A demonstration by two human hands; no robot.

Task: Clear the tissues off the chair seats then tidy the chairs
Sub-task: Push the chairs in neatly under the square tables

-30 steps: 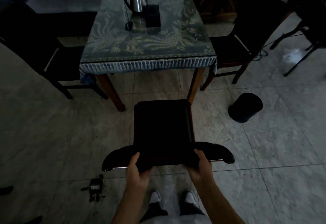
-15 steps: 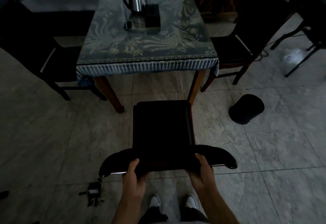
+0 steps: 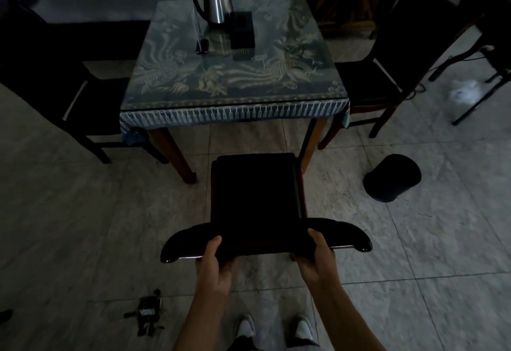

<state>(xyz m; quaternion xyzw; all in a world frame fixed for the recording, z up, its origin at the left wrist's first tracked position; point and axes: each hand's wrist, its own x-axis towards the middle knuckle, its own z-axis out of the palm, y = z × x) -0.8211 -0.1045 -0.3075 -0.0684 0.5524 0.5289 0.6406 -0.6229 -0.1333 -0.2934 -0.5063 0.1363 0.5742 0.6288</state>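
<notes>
A dark wooden chair [image 3: 255,195] stands right in front of me, its bare seat facing the table [image 3: 235,74]. My left hand [image 3: 214,265] grips the left half of its curved top rail [image 3: 182,245]. My right hand [image 3: 318,258] grips the right half of the same rail. A second dark chair [image 3: 91,107] stands at the table's left side and a third [image 3: 387,74] at its right side. No tissue shows on any of the three seats. Something white and blurred [image 3: 464,92] lies on the floor at the far right.
A black bin [image 3: 392,177] stands on the tiled floor to the right of my chair. On the table are a steel kettle [image 3: 217,4] and a black box [image 3: 242,29]. Dark debris [image 3: 146,312] lies on the floor at lower left. Black metal legs [image 3: 475,101] stand at far right.
The view has shifted slightly and the chair sits a little nearer the table. Both hands keep their hold on the top rail.
</notes>
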